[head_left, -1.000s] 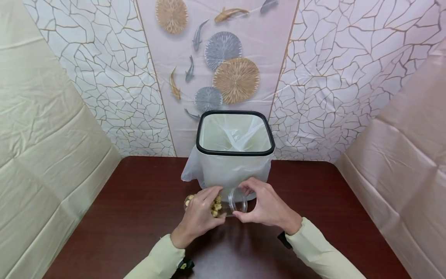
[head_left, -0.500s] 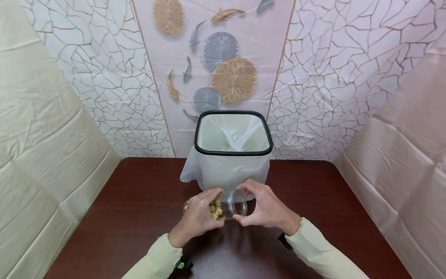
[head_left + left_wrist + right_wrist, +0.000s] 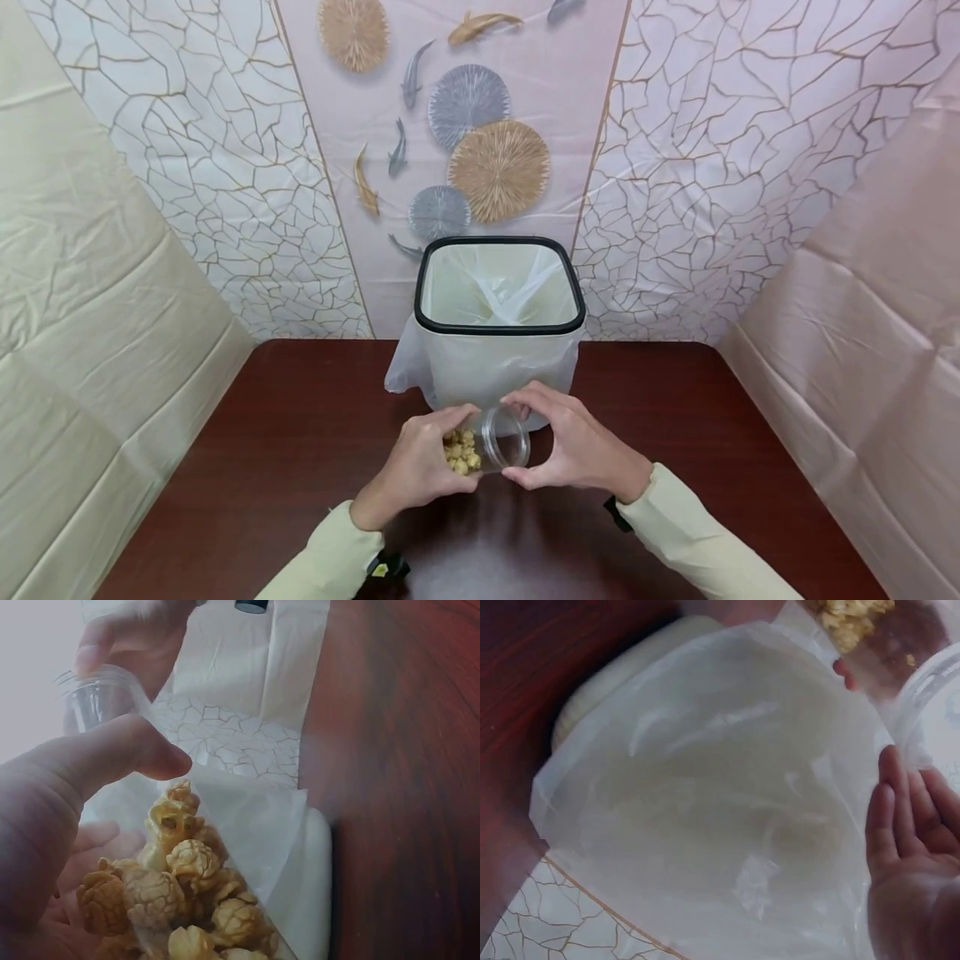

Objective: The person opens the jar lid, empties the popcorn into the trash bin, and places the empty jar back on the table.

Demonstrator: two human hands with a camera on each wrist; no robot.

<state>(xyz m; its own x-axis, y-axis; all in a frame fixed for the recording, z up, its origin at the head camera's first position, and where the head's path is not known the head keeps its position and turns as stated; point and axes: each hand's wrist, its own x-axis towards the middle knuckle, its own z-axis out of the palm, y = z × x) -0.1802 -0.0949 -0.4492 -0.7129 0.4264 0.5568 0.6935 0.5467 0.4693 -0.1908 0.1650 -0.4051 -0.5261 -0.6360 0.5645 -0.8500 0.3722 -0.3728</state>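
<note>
A clear plastic jar lies on its side between the two hands, its threaded round mouth toward the right. Popcorn is bunched in its left part, and large tan pieces of it fill the lower part of the left wrist view. My left hand grips the jar's body, thumb on the near side and fingers over the far side, hiding its left end. My right hand holds the mouth end between thumb and fingertips. In the right wrist view, my right fingers are right by the clear rim.
A white bin with a black rim stands just beyond the jar on the dark red-brown table. Its translucent liner bag hangs over the outside. Patterned cloth hangs behind, with beige cloth on both sides.
The jar has turned a little, its mouth facing more toward me. Its left end has gone out of sight behind my left hand. Both hands keep their hold; the head view has shifted slightly.
</note>
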